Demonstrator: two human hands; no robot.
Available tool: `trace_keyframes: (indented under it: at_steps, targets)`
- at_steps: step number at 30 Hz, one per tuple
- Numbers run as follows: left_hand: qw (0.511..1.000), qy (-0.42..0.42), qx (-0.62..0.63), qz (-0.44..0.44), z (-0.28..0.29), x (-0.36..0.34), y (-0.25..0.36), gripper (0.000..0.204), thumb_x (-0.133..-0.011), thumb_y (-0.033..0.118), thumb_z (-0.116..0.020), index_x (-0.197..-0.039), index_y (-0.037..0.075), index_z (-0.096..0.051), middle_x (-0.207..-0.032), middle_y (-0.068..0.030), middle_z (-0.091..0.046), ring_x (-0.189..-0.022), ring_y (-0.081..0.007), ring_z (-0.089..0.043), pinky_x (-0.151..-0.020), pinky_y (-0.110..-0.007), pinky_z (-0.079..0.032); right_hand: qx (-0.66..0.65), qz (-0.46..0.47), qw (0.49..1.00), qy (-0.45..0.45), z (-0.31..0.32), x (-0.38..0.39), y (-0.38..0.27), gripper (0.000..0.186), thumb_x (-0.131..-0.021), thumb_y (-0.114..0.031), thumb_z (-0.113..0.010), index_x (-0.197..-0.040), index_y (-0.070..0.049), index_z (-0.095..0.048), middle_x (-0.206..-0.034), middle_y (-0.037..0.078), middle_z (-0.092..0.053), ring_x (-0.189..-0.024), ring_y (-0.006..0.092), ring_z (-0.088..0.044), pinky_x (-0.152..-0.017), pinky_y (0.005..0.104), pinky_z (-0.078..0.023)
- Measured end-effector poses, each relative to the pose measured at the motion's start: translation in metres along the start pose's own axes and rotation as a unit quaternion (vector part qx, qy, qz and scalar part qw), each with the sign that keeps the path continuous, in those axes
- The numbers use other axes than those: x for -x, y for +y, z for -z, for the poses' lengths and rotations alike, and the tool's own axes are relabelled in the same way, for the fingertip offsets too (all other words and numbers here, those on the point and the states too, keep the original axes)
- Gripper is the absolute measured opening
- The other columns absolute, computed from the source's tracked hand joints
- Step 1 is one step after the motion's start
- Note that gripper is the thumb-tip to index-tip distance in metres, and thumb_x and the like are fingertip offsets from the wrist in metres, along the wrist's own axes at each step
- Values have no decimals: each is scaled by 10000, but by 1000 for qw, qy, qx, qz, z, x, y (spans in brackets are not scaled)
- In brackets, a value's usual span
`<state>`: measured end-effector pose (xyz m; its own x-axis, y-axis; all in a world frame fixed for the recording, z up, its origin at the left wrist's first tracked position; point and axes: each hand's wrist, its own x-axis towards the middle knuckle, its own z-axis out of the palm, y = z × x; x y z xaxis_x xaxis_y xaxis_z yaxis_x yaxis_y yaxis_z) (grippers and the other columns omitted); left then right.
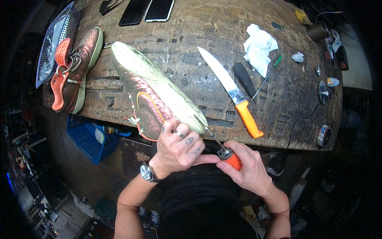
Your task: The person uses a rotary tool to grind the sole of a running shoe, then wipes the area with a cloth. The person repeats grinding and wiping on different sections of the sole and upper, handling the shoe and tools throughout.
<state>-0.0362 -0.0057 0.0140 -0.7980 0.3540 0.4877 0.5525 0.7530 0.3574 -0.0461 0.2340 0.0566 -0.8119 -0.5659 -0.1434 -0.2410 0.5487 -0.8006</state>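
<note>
A brown and pink shoe (149, 95) lies on its side near the table's front edge, its pale green sole (155, 75) turned up toward me. My left hand (179, 145) is closed on the shoe's near end, and its thumb stretches across to the metal collar of a tool. That tool (234, 157) has an orange body and a thin metal shaft; I cannot tell its exact kind. My right hand (248, 167) wraps round the body. The shaft's tip meets the near end of the sole.
The matching shoe (85, 59) stands at the left beside a blue basket (41, 67). An orange-handled knife (223, 73), a black sheath-like piece (243, 77), a green-handled screwdriver (267, 75) and white tissue (256, 46) lie right of centre. Two phones (159, 10) rest at the back.
</note>
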Motion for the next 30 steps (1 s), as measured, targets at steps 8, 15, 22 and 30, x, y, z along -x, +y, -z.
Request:
trace_keyframes:
  at_steps: [8, 15, 22, 30]
  targets:
    - [1000, 7, 10, 8, -2, 1, 0, 481, -739, 543, -839, -628, 142, -598, -672, 16, -517, -731, -216, -534, -791, -423, -418, 19, -6, 1000, -11, 3, -2, -2, 530, -879, -289, -859, -1258, -25, -599, -874, 187, -655, -728, 394, -696, -617, 460, -564]
    - [1000, 2, 15, 10, -1, 1, 0, 482, -738, 543, -837, -627, 145, -589, -678, 16, -518, -731, -217, -528, -801, -431, -422, 16, -8, 1000, -19, 3, -1, -3, 526, -877, -281, -860, -1256, -27, -600, -869, 184, -650, -718, 392, -692, -611, 456, -560]
    - [1000, 5, 11, 9, -2, 2, 0, 487, -739, 548, -834, -630, 142, -588, -677, 17, -513, -737, -216, -522, -792, -431, -415, 12, -1, 1000, -9, 2, 0, -2, 526, -875, -275, -863, -1255, -25, -599, -874, 185, -654, -722, 390, -698, -615, 451, -564]
    - [1000, 8, 16, 10, -3, 2, 0, 487, -731, 553, -834, -631, 142, -592, -685, 15, -516, -741, -219, -523, -784, -431, -417, 13, -3, 1000, -10, 2, -1, -3, 525, -869, -271, -867, -1252, -28, -603, -883, 186, -659, -727, 389, -699, -615, 450, -565]
